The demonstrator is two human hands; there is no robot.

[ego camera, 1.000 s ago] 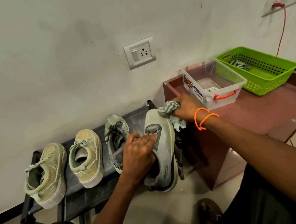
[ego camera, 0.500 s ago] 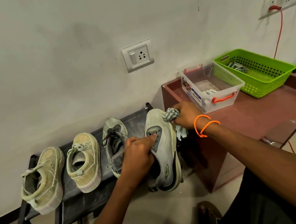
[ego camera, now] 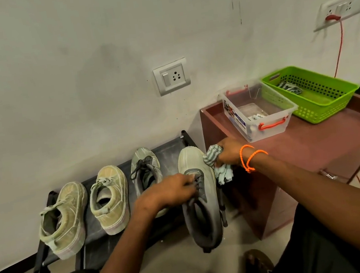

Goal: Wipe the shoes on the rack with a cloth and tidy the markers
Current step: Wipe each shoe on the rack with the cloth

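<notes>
A black shoe rack [ego camera: 110, 239] stands against the wall with several shoes on it. My left hand [ego camera: 170, 190] grips the laces and tongue of the rightmost grey sneaker [ego camera: 200, 194], whose heel hangs past the rack's front edge. My right hand [ego camera: 227, 152] holds a bunched striped cloth [ego camera: 217, 165] against the right side of that sneaker's toe. A second grey sneaker [ego camera: 145, 167] sits just left of it. Two pale green canvas shoes [ego camera: 64, 220] [ego camera: 111, 198] fill the rack's left half. Markers [ego camera: 256, 117] lie in a clear plastic box [ego camera: 239, 120].
A reddish-brown low cabinet [ego camera: 329, 144] stands right of the rack and carries the clear box and a green plastic basket [ego camera: 324, 105] with cloth in it. Wall sockets with red and black cables sit at upper right. My knees and sandals are at the bottom.
My right hand has drawn the cloth from the sneaker's toe tip down along its right side. The sneaker has turned so its heel points further out over the rack's edge.
</notes>
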